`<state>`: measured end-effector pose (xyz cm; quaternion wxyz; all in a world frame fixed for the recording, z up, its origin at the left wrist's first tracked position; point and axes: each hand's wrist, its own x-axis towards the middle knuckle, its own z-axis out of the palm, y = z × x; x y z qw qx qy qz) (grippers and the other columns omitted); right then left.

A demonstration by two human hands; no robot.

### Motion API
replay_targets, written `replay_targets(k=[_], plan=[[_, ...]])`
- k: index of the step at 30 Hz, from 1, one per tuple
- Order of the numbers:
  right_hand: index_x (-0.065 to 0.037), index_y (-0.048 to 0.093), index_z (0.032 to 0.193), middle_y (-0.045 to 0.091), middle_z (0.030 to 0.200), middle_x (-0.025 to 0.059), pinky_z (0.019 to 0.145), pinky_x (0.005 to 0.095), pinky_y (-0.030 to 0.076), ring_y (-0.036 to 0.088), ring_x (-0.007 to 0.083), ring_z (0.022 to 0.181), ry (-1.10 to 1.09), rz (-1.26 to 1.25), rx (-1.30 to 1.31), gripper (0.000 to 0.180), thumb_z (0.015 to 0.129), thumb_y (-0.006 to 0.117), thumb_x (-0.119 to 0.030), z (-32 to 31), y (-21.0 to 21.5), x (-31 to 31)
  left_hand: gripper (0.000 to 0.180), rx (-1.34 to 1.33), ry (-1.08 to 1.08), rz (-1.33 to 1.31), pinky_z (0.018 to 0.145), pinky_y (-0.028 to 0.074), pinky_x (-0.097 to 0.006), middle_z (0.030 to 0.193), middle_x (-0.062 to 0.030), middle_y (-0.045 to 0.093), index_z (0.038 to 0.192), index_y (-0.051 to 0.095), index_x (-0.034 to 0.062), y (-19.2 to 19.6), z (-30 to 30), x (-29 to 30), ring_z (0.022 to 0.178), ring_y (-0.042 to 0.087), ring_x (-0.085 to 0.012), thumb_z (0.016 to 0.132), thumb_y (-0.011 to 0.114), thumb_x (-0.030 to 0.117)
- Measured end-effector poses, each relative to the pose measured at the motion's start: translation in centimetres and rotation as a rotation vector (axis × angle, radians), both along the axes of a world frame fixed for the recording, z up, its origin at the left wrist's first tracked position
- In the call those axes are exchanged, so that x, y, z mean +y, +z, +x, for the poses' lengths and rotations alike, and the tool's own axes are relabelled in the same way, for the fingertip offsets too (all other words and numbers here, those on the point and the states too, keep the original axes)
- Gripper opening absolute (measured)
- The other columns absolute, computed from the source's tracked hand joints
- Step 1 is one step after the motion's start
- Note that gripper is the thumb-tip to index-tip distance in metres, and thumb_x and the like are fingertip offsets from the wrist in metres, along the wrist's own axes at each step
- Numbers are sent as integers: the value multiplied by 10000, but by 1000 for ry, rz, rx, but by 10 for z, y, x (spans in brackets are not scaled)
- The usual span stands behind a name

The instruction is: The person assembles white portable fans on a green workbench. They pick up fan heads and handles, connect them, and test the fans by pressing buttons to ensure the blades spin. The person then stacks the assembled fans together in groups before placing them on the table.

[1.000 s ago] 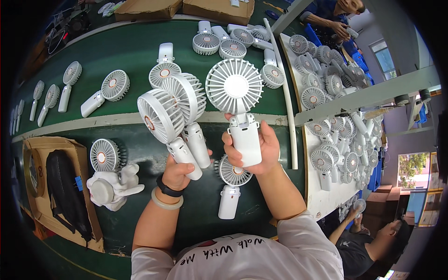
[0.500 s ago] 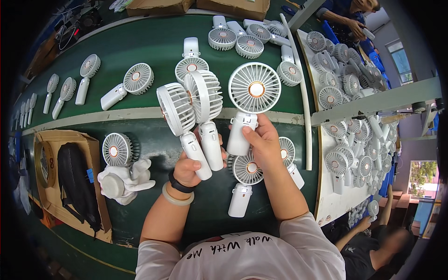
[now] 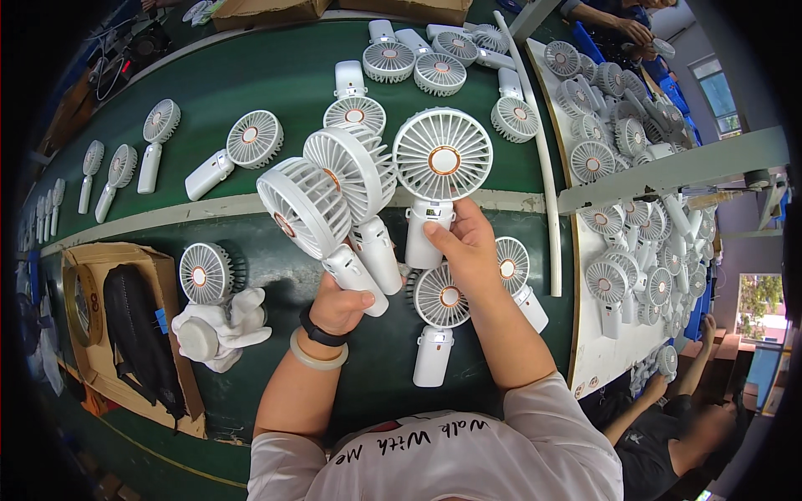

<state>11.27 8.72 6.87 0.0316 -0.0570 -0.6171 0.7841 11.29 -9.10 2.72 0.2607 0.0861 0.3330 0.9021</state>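
Note:
My left hand [image 3: 338, 307] is closed round the handles of two white handheld fans, a nearer fan [image 3: 361, 282] and a second fan [image 3: 376, 257] just behind it. Their round grilles lean up and to the left. In my right hand [image 3: 469, 246] a third handheld fan [image 3: 444, 160] stands upright, its grille with an orange ring facing me. My right thumb presses on its handle, just below a small display window [image 3: 432, 213]. Beneath my hands, another fan [image 3: 441, 299] lies on the dark green bench [image 3: 276, 367], and a fan [image 3: 512, 260] rests beside my right forearm.
White gloves [image 3: 234, 326] and a fan [image 3: 206, 274] sit left, near a cardboard box [image 3: 190, 367] holding a black pouch. Several fans lie on the green belt [image 3: 284, 75]. Beyond a white pipe [image 3: 551, 209], a table [image 3: 585, 355] is crowded with fans; two other people work there.
The two fans in my left hand have tipped further left, grilles turning more toward me. My right hand's fan has shifted slightly left, and my thumb sits higher on its handle.

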Motion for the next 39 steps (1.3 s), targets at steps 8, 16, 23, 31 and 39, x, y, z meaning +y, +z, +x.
replay_targets(k=[8, 16, 23, 31, 39], plan=[[1, 427, 1229, 573, 1090, 75, 843, 280, 447, 557, 116, 976, -14, -15, 23, 406, 843, 551, -28, -2, -3, 3, 933, 37, 17, 22, 862, 499, -453, 1287, -145, 382, 1387, 210, 127, 0, -1, 4, 1137, 457, -260, 610, 724, 88], [-8, 174, 1401, 311, 1404, 144, 1067, 372, 236, 304, 250, 1297, 416, -52, 116, 1037, 639, 816, -296, 24, -4, -15, 773, 671, -38, -669, 988, 349, -407, 1267, -187, 451, 1330, 290, -16, 23, 11, 19, 1199, 430, -331, 678, 689, 102], [-31, 261, 1363, 417, 1285, 198, 998, 434, 399, 468, 339, 1171, 274, -765, 316, 1013, 600, 760, -472, 37, 27, 6, 775, 1087, 89, -915, 1062, 186, -501, 1366, -273, 230, 1320, 326, 8, 98, 26, 19, 1291, 203, -469, 662, 718, 131], [-35, 293, 1367, 360, 1317, 243, 918, 546, 424, 413, 389, 1199, 507, -1187, 306, 998, 648, 695, -598, 42, 20, 42, 662, 780, 972, -1823, 1035, 249, -498, 1311, -246, 361, 1316, 333, -4, 14, -90, -17, 1230, 314, -439, 714, 606, 29], [-50, 266, 1385, 317, 1353, 240, 941, 551, 375, 380, 381, 1221, 503, -1216, 439, 1004, 667, 646, -642, 60, 16, 65, 499, 220, 701, -2257, 1011, 246, -608, 1414, -164, 300, 1280, 411, 149, 0, -153, -37, 1320, 201, -438, 796, 518, 93]])
